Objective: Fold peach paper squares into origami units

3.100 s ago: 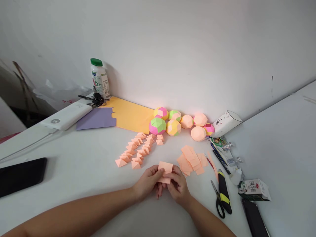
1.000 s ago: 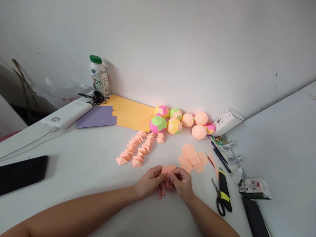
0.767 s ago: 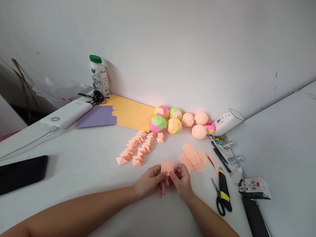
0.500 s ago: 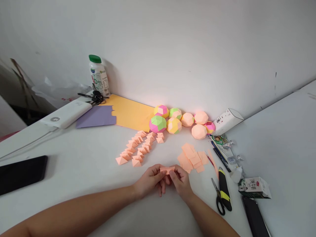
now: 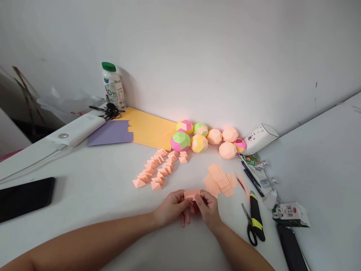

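Between my two hands is a small peach piece of paper (image 5: 192,194), pinched at both ends above the table. My left hand (image 5: 174,206) grips its left end, thumb in front. The right end is held between thumb and fingers of my right hand (image 5: 209,210). Beyond my hands to the left stand rows of folded peach paper pieces (image 5: 156,172), their peaks pointing up. A loose pile of flat peach paper slips (image 5: 218,178) lies just past my right hand.
Several faceted paper balls (image 5: 180,141) line the wall. Scissors (image 5: 249,226) and a utility knife (image 5: 256,218) lie to the right, near a milk carton (image 5: 291,214). Orange card (image 5: 152,128), a purple sheet (image 5: 111,133), a white power bank (image 5: 76,130) and a phone (image 5: 26,199) are left.
The peach paper has tilted upward in my fingers, so more of its flat face shows. Both hands have shifted very slightly; the things on the table stay put.
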The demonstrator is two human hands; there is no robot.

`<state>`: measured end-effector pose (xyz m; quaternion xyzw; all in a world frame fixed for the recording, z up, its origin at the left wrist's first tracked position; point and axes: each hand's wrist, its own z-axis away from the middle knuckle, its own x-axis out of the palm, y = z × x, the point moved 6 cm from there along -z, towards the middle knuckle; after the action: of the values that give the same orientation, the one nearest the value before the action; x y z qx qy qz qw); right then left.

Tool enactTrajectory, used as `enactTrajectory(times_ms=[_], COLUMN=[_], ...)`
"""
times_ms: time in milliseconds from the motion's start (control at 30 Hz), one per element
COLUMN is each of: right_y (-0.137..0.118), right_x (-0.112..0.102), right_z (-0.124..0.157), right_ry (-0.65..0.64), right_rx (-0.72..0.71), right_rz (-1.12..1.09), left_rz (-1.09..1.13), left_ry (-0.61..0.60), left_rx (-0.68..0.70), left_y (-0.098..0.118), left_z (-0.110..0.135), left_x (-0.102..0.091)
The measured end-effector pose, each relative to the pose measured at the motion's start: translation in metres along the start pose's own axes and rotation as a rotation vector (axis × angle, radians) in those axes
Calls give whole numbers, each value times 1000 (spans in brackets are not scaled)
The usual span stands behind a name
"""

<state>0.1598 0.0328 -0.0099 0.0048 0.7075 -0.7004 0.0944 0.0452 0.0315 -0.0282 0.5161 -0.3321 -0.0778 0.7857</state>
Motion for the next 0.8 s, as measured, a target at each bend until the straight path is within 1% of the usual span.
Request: enactTrajectory(times_ms=[200, 400, 567, 800], right_y=[3, 2, 1, -3], right_x=[-1, 0, 0, 0], right_z=[0, -2, -4, -4], right_ry=[-17, -30, -40, -36], right_rx=[18, 20, -3, -30], right_rz=[-9, -17, -9, 12], left_rz=[-18, -22, -46, -36], left_ry=[20, 5, 7, 9], left_rx=[-27, -13, -2, -31], left_y=[1, 2, 3, 8], left_z=[0, -1, 0, 2], left_x=[0, 1, 1, 5])
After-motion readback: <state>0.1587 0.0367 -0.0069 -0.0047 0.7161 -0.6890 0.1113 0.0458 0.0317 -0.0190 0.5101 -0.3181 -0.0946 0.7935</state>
